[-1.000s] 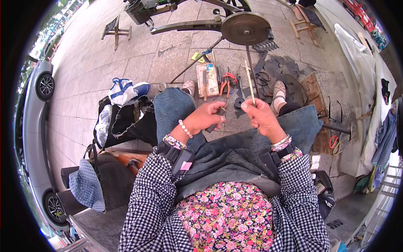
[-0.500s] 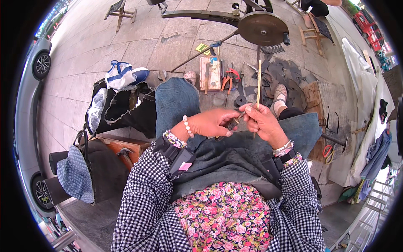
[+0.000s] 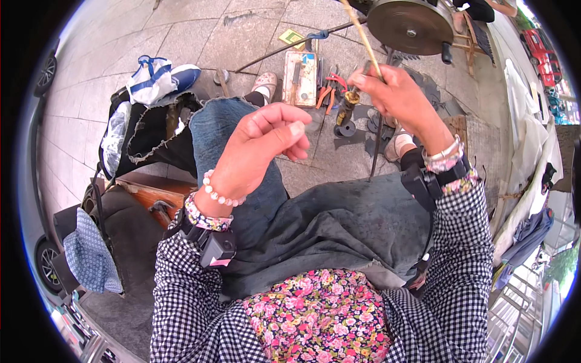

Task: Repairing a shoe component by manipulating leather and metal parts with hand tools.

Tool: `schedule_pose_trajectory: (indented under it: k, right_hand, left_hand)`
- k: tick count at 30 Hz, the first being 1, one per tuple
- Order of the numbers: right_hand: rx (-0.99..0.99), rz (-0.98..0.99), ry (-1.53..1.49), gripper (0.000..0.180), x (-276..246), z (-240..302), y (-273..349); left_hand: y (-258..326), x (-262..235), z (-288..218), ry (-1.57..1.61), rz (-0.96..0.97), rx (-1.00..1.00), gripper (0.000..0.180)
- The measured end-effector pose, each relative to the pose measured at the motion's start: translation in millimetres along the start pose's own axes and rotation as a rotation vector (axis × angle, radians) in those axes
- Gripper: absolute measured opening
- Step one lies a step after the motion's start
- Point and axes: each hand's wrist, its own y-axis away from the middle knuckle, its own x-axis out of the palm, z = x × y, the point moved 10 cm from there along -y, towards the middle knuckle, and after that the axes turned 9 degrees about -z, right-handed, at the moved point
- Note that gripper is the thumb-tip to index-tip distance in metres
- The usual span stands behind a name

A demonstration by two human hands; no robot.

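My right hand (image 3: 396,100) is raised on the right, fingers closed round a long thin stick (image 3: 365,41), pale yellow above and dark below the hand. From the same fingers hangs a short dark tool (image 3: 346,109) with a yellow band; its exact kind is unclear. My left hand (image 3: 266,136) is held up to the left, apart from the stick, fingers loosely bent and the thumb away from them. Nothing shows in it. A dark cloth (image 3: 339,218) lies over my lap, below both hands.
Ahead on the paving lie a worn tray (image 3: 293,94), orange-handled pliers (image 3: 325,97) and dark scraps (image 3: 351,140). A machine's large wheel (image 3: 410,27) stands at the far right. To my left are a black bag (image 3: 154,142), a wooden box (image 3: 154,192) and a blue patterned hat (image 3: 91,251).
My hands, close together before, have moved apart. The right has risen forward with the stick and the banded tool; the left has drawn back leftward and let go. The view has shifted.
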Motion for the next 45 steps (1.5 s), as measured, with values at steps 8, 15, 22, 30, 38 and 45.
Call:
schedule_pose_trajectory:
  k: [8, 15, 22, 30, 38, 45]
  right_hand:
    - [0.166, 0.337, -0.079, 0.021, 90, -48, -71]
    - [0.289, 0.366, -0.096, 0.019, 143, -139, -113]
    - [0.690, -0.067, -0.285, 0.016, 106, -285, -98]
    - [0.810, -0.255, -0.254, 0.013, 97, -330, -99]
    - [0.350, -0.240, -0.223, 0.030, 128, -306, -165]
    - [-0.105, -0.267, 0.349, 0.030, 132, -267, -179]
  left_hand:
    - [-7, -17, -3, 0.218, -0.013, -0.050, 0.022]
    - [-2, -18, -2, 0.224, -0.039, -0.102, 0.023]
    - [5, -20, -6, 0.193, -0.077, -0.187, 0.021]
    - [11, -15, -5, 0.344, 0.068, -0.280, 0.021]
    - [8, -14, -3, 0.243, 0.016, -0.278, 0.017]
    - [8, -13, -5, 0.317, -0.014, -0.244, 0.017]
